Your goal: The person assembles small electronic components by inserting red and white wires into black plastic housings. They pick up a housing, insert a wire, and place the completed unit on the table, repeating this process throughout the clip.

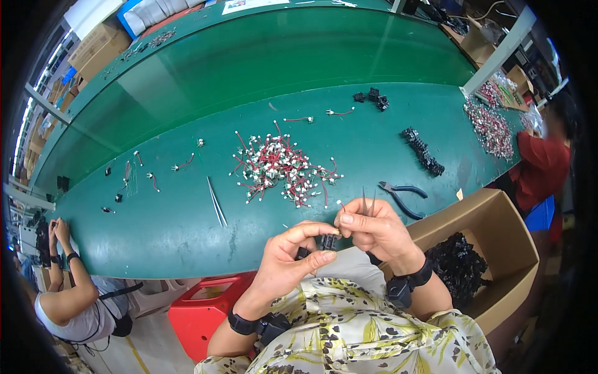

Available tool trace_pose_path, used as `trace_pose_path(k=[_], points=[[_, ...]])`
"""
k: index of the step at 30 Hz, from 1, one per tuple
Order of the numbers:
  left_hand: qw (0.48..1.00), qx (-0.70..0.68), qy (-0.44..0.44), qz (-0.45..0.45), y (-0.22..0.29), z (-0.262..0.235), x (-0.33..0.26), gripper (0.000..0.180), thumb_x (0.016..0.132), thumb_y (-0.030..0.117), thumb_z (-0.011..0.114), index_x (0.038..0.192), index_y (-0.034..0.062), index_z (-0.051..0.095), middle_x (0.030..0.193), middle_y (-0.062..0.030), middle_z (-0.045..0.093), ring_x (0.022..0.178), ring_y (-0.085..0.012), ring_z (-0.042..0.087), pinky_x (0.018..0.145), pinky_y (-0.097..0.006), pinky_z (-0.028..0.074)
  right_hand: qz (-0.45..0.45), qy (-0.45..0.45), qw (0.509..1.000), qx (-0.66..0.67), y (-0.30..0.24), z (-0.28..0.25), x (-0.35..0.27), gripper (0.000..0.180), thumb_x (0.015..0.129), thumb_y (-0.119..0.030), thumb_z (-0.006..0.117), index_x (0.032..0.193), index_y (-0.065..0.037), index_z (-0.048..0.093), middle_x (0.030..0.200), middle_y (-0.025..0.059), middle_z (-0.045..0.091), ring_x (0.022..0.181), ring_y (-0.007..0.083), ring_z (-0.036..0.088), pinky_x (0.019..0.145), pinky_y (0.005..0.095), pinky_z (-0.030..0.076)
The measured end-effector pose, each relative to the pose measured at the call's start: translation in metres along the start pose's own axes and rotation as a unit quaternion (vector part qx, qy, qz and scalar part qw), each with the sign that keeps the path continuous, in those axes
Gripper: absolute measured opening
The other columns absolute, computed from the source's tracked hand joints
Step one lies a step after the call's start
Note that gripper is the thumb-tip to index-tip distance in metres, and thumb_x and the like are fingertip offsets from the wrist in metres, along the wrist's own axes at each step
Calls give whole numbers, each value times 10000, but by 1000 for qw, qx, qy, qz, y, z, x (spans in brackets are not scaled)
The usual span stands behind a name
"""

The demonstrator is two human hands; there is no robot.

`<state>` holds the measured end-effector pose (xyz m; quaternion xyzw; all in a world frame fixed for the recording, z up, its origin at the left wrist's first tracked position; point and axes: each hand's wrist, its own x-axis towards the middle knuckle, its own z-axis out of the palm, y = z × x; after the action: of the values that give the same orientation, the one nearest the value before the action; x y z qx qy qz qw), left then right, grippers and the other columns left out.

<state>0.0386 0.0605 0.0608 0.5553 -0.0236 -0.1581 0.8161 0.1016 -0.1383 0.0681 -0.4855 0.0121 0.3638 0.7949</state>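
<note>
"Table [168,234] first: long and green, curving right across."

"Then that open cardboard box [507,293] on the right, by the near edge, with a heap of black pieces [458,265] inside."

"Next biggest?"

"The red stool [193,318], down to the left, just off the near edge. After that, the pile of red wires with white plugs [283,165], mid-table, with a few strays scattered around it, mostly leftward."

"And the hands?"

"Both are closed on something. The left hand [289,252] has thumb and fingers clamped on a black block [328,242]. The right hand [377,230] has thumb and forefinger pinched together on a single wire [341,204], right by the block. Whether wire and block touch, I can't tell from here."

"Smaller stuff?"

"A row of black pieces [423,153] right of the pile, then pliers [391,189] with dark blue handles spread, lying between that row and the box. Tweezers [216,201] lie left of the pile. A second pair of tweezers [364,202] pokes up behind the right fingers; its lower end is hidden."

"So the block's in front of the near edge?"

"Yes, held up there. Smallest is that wire, white plug uppermost."
</note>
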Motion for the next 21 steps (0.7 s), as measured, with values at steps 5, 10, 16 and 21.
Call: trace_pose_path(k=[5, 10, 16, 21], points=[[998, 36, 31, 45, -5, 4, 0, 331, 823, 15, 724, 1142, 21, 636, 1067, -12, 596, 671, -14, 501, 598, -175, 403, -7, 41, 999, -20, 3, 4, -6, 168, 898, -173, 676, 946, -12, 663, 746, 17, 633, 474, 8, 382, 401, 199, 278], [989, 127, 11, 70, -12, 1, 2, 338, 806, -11, 721, 1131, 14, 631, 1073, -66, 603, 668, -35, 508, 558, -189, 443, -59, 22, 957, -282, -5, -5, -10, 149, 854, -111, 715, 951, 1, 701, 741, -45, 609, 577, 6, 410, 506, 206, 330], [976, -215, -2, -34, -20, 2, 1, 331, 890, 73, 653, 1213, 41, 584, 1020, -13, 603, 615, -37, 471, 511, -192, 383, -356, 60, 835, -415, 8, -2, -9, 169, 764, -41, 752, 931, -39, 729, 720, 26, 598, 572, 90, 511, 504, 243, 422], [950, -306, -11, -61, -23, 0, 3, 348, 923, 182, 632, 1236, 46, 562, 1024, -29, 604, 580, -53, 446, 483, -191, 339, -552, 125, 652, -505, 24, 4, -13, 327, 671, 7, 758, 984, -87, 742, 832, 47, 623, 595, 142, 591, 481, 253, 469]])
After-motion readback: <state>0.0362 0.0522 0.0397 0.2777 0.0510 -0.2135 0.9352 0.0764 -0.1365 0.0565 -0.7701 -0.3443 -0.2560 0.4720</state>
